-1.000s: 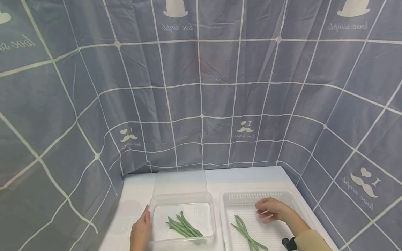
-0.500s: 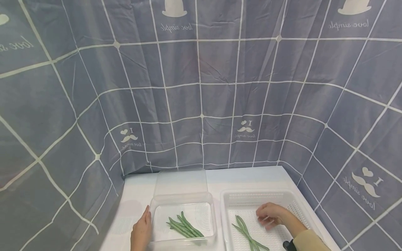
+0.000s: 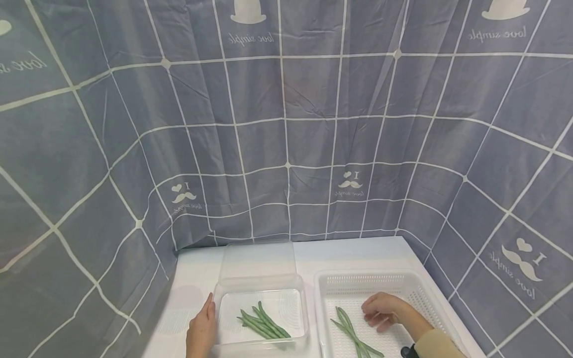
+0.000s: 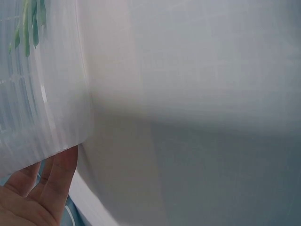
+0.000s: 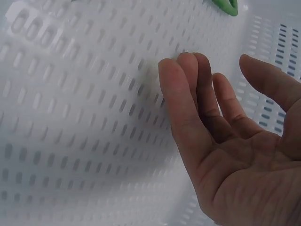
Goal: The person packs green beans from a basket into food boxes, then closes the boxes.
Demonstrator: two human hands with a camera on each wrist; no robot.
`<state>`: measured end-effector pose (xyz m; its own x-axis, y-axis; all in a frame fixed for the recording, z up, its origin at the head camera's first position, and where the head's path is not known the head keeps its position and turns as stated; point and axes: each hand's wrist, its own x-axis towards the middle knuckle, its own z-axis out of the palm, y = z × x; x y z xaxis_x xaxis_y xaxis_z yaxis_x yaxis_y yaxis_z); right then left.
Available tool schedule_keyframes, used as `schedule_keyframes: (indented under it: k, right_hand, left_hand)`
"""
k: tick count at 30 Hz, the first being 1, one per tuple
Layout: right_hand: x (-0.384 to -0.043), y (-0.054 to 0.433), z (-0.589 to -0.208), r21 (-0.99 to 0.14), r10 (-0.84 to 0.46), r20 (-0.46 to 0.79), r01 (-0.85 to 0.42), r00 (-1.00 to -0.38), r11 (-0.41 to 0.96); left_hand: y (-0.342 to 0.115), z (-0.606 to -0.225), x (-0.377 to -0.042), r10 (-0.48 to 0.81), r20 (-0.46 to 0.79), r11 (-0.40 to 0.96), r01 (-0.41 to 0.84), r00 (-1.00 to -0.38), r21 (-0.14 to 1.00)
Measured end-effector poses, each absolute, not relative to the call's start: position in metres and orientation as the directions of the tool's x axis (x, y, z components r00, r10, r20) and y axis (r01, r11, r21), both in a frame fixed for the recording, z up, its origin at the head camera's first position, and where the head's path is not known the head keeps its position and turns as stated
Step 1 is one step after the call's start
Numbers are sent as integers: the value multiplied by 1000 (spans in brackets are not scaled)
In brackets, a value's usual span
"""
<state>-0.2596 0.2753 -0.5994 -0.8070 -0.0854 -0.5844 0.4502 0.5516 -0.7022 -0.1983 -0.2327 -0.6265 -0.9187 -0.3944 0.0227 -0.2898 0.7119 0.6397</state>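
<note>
Green beans (image 3: 355, 340) are lying crossed in basket (image 3: 367, 272); mid-pod pinching is looking safest. Right hand (image 3: 383, 311), thumb and fingers apart, is hovering; left hand (image 3: 201, 330), fingers straight, is touching box (image 3: 241, 349).

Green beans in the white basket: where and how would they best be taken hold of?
Probably at the crossing of the green beans, pinched across their length from above, with the right hand coming from its own right. They are slender, lie low on the floor of the white basket and cross there, so one pinch may gather several.
</note>
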Motion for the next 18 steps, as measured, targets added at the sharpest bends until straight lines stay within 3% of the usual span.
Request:
schedule_keyframes:
  k: [18]
  right_hand:
    - [-251, 242, -601, -718, -175, -544, 346, -821, 604]
  left_hand:
    - [-233, -628, -199, -402, 11, 705, -302, -915, 641]
